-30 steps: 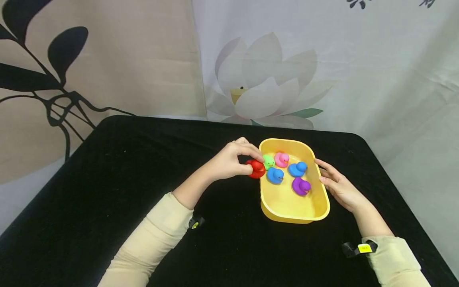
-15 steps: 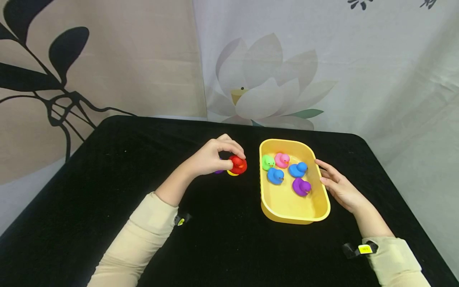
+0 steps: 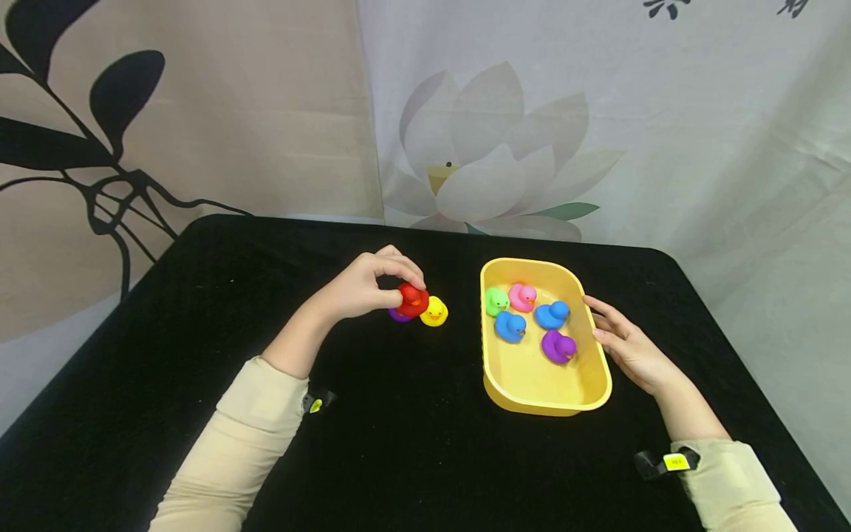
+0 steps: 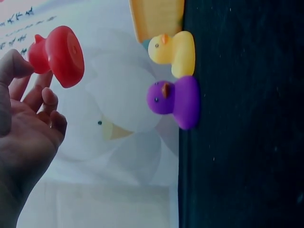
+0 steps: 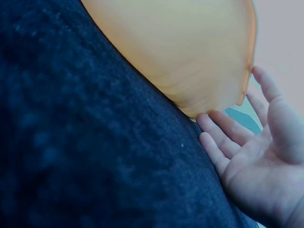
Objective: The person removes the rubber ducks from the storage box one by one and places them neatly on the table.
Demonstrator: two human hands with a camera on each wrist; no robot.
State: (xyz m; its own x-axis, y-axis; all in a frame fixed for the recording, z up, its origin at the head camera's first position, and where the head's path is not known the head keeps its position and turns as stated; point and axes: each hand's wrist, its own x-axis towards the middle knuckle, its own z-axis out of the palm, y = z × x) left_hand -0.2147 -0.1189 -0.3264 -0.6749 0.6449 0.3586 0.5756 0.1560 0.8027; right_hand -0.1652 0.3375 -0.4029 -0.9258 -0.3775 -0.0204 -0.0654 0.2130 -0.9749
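Head view: five ducks (image 3: pixel 510 326) inside the yellow bin (image 3: pixel 525 378), three outside; yellow duck (image 3: pixel 434 312) and purple duck (image 3: pixel 400 315) on the surface (image 3: pixel 399 443), left of bin. Left wrist: left hand (image 4: pixel 31 126) pinches red duck (image 4: pixel 67 58), lifted, outside bin. Right wrist: right hand (image 5: pixel 263 159) unclenched, fingertips touching bin's wall.

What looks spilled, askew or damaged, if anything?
Nothing stands out. The yellow duck and neighbouring purple duck stand upright on the table, the left hand pinches the red duck, and the yellow tray looks undamaged.

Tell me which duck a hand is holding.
The red duck, pinched by the left hand; the others rest on the black cloth or in the yellow tub.
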